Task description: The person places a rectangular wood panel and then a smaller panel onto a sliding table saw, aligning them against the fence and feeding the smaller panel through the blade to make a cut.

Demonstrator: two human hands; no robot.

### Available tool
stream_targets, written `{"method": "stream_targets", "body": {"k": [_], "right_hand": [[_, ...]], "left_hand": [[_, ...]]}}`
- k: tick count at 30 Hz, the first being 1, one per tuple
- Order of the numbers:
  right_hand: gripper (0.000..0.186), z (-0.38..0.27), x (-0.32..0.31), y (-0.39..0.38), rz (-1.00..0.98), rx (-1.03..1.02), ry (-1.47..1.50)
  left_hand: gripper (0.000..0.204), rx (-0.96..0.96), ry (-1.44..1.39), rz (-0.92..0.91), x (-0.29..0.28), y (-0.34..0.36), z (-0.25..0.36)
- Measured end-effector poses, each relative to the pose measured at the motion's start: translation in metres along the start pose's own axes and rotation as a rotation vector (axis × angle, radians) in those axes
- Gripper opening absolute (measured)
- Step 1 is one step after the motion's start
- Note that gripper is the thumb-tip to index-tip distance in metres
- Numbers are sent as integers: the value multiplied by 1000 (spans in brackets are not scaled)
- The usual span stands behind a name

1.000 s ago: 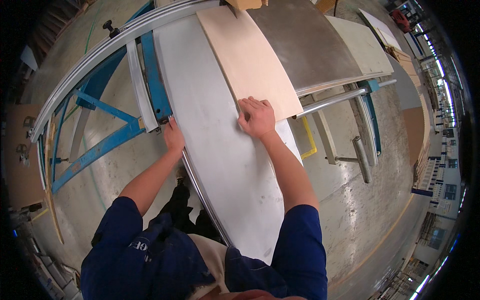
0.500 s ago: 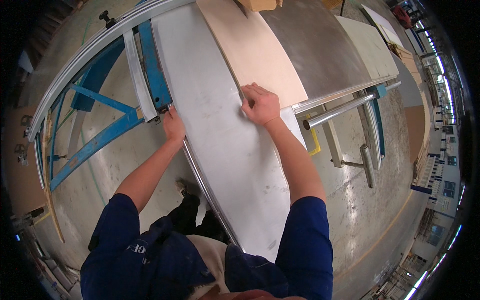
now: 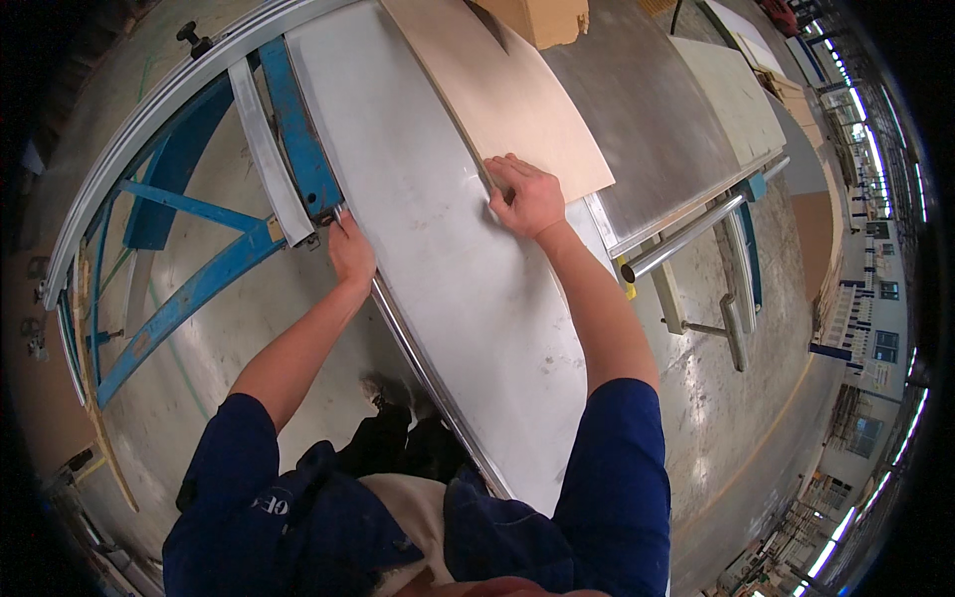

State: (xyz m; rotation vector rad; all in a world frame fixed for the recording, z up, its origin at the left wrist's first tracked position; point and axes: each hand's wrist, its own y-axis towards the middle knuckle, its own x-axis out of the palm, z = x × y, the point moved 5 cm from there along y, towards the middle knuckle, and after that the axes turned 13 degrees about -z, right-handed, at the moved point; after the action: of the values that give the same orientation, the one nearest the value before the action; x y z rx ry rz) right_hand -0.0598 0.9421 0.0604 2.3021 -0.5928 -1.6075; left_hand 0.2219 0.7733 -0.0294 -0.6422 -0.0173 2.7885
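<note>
A pale wooden panel [image 3: 507, 95] lies on the long light-grey sliding table [image 3: 368, 109]. My right hand [image 3: 527, 194] is closed at the panel's near left corner, its fingers curled over the edge and the thumb below them. On the table's left side, my left hand [image 3: 350, 249] is closed around the edge beside the end of the blue support frame [image 3: 303, 139]. Part of its grip is hidden behind the hand.
Right of the panel is a dark metal machine table [image 3: 637, 109] with a round steel bar [image 3: 686, 239] at its near side. A brown wooden block [image 3: 537, 18] sits at the far end. A curved-looking metal fence rail [image 3: 149, 109] borders the blue frame, with a black knob [image 3: 193, 40] on it.
The sliding table, the panel and both my hands have moved a little forward past the dark metal table and its steel bar. Both hands keep their places on the table and panel.
</note>
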Motion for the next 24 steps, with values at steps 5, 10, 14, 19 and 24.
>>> {"method": "stream_targets", "body": {"k": [5,10,14,19,24], "right_hand": [[39,1,2,-1,-20,1,-11],[39,5,2,1,-8,-1,5],[38,4,1,0,30,-41,-4],[38,1,-2,1,20,-43,-26],[39,4,-3,2,-47,16,16]], "left_hand": [[59,-7,40,4,0,-4,4],[57,54,40,24,-1,-5,13],[57,60,28,47,-2,-5,12],[58,47,31,31,-1,-4,12],[58,72,6,56,-2,-5,15]]}}
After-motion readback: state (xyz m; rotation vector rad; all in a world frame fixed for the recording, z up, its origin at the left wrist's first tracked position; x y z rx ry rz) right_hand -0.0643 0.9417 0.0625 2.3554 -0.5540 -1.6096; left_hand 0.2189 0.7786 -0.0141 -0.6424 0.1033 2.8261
